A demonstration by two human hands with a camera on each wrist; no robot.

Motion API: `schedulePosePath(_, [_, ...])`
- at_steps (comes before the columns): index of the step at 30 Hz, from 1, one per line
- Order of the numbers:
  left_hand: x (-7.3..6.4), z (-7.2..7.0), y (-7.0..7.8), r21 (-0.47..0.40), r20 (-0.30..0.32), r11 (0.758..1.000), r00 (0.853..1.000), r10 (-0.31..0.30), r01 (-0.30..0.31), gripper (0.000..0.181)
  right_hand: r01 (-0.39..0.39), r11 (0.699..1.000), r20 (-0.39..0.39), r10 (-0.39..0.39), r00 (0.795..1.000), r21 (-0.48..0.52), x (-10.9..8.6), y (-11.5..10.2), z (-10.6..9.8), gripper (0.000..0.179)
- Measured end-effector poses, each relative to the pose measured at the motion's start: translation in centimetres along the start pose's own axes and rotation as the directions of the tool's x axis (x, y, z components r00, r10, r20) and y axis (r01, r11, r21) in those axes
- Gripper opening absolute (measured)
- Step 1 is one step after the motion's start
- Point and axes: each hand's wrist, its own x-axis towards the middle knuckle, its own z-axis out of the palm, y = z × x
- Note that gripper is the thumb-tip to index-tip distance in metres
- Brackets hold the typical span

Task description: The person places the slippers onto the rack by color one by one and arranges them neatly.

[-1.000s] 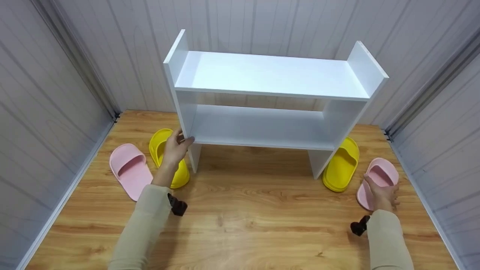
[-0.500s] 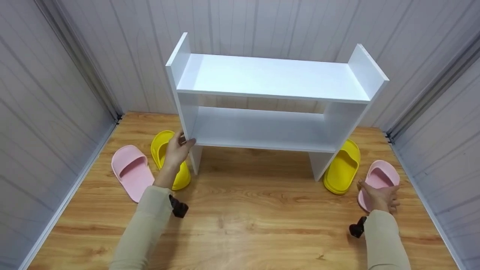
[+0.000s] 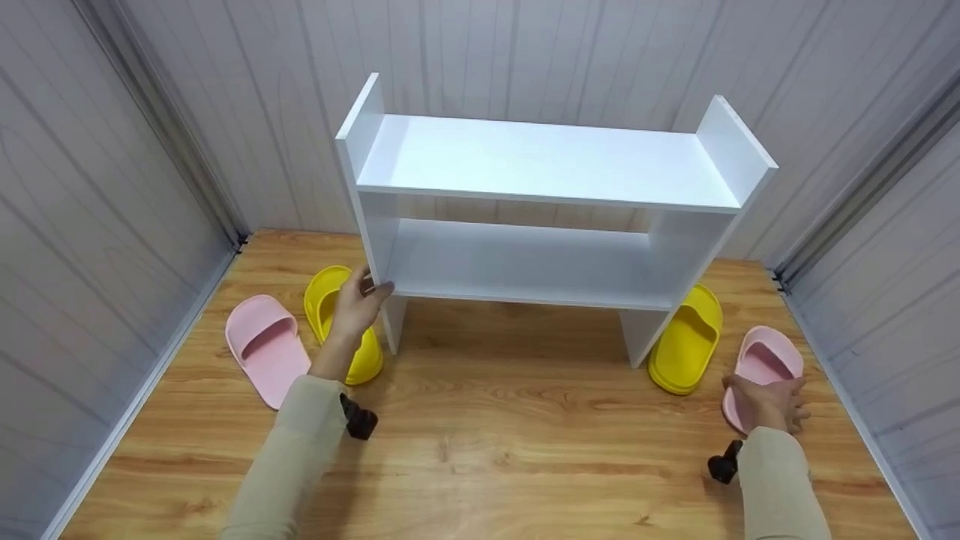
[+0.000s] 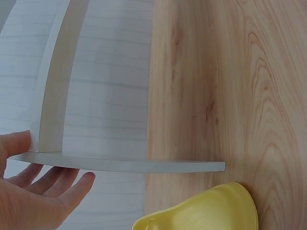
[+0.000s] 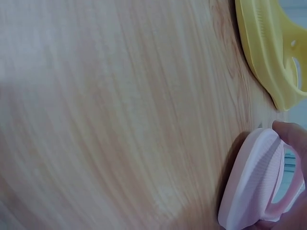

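Observation:
A white two-tier shelf (image 3: pixel 525 262) stands on the wooden floor against the back wall. My left hand (image 3: pixel 357 301) grips its left side panel beside the lower board, thumb on the inner side and fingers outside, as the left wrist view shows. At the far right my right hand (image 3: pixel 769 399) holds a pink slipper (image 3: pixel 769 362) across its rear part, the thumb at the left edge and fingers at the right. In the right wrist view that slipper (image 5: pixel 252 179) shows side-on; whether it touches the floor I cannot tell.
A yellow slipper (image 3: pixel 686 341) lies beside the shelf's right leg. Another yellow slipper (image 3: pixel 365 360) lies left of the shelf, partly behind my left hand. Farther left lies a pink slipper (image 3: pixel 274 356). Panelled walls (image 3: pixel 112 225) enclose the floor on both sides and behind.
The right pink slipper has shifted slightly right and towards me with my right hand. My left hand stays on the shelf panel. The whole head view has drifted a little downwards.

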Motion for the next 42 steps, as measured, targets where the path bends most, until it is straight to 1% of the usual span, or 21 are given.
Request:
schedulePosePath(4, [0.0,-0.2,-0.1,0.015,0.002,1.0,1.0,-0.012,0.012,0.05,0.016,1.0,0.026,-0.016,1.0,-0.007,0.0,0.0,-0.4,0.118])
schedulePosePath(8, [0.0,-0.2,0.0,0.022,0.006,1.0,1.0,0.0,0.0,0.051,0.036,0.999,0.041,-0.035,0.999,-0.018,0.1,0.0,-0.7,0.119])
schedulePosePath(12, [0.1,-0.1,0.0,0.028,0.007,1.0,1.0,0.009,-0.009,0.05,0.045,0.999,0.037,-0.044,0.998,-0.026,0.2,0.1,-1.0,0.117])
schedulePosePath(15, [0.1,-0.1,0.1,0.034,0.007,0.999,1.0,0.004,-0.004,0.05,0.056,0.998,0.036,-0.055,0.998,-0.027,0.2,0.1,-1.0,0.116])
schedulePosePath(22, [0.2,-0.2,0.1,0.038,0.032,0.999,0.999,0.038,-0.039,0.049,0.085,0.996,0.037,-0.084,0.996,-0.024,0.3,0.3,-1.3,0.117])
schedulePosePath(25, [0.2,-0.2,0.1,0.044,0.034,0.998,0.999,0.038,-0.04,0.05,0.086,0.996,0.046,-0.085,0.995,-0.021,0.3,0.4,-1.4,0.117])
schedulePosePath(31, [0.1,-0.2,0.0,0.059,0.033,0.997,0.998,0.045,-0.047,0.05,0.126,0.992,0.053,-0.125,0.991,-0.013,0.4,0.6,-1.4,0.114])
schedulePosePath(37, [0.1,-0.2,-0.1,0.043,0.028,0.998,0.998,0.051,-0.052,0.049,0.157,0.987,0.054,-0.158,0.986,0.024,0.5,0.6,-1.3,0.114])
schedulePosePath(42, [0.1,-0.3,0.1,0.059,0.035,0.998,0.999,0.033,-0.035,0.05,0.202,0.979,0.05,-0.203,0.978,0.02,0.5,0.6,-1.3,0.115])
